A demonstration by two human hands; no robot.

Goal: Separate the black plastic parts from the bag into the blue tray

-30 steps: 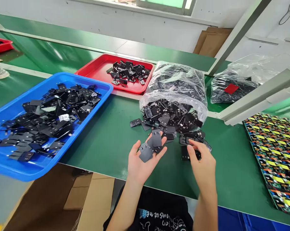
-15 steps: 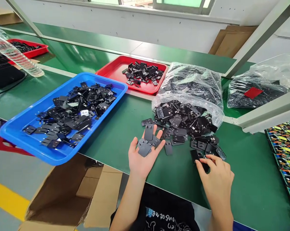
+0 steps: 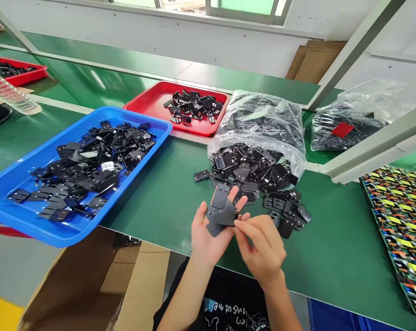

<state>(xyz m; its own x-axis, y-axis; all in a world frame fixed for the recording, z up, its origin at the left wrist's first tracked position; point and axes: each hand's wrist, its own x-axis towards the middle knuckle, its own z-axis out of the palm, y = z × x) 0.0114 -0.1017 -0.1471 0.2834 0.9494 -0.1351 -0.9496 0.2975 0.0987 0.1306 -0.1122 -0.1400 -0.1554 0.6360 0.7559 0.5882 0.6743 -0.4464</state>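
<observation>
Palm up, my left hand (image 3: 208,241) holds several flat black plates (image 3: 220,197) with small slots, its fingers spread beneath them. My right hand (image 3: 263,248) pinches another black plate (image 3: 228,215) by its edge, over the left palm. Beyond both hands, a heap of black parts (image 3: 245,168) spills from the mouth of a clear plastic bag (image 3: 263,115) onto the green table (image 3: 173,184). A smaller cluster of black plates (image 3: 287,211) lies right of my hands.
A blue tray (image 3: 65,234) of black parts stands at the left, with a red tray (image 3: 142,99) behind it. An open cardboard box (image 3: 149,280) sits below the table edge. Colourful circuit boards (image 3: 397,230) and another bag (image 3: 349,124) are at the right.
My right hand has moved left from the loose parts to my left palm, bringing a black plate. The whole view has shifted slightly, with the trays now further left.
</observation>
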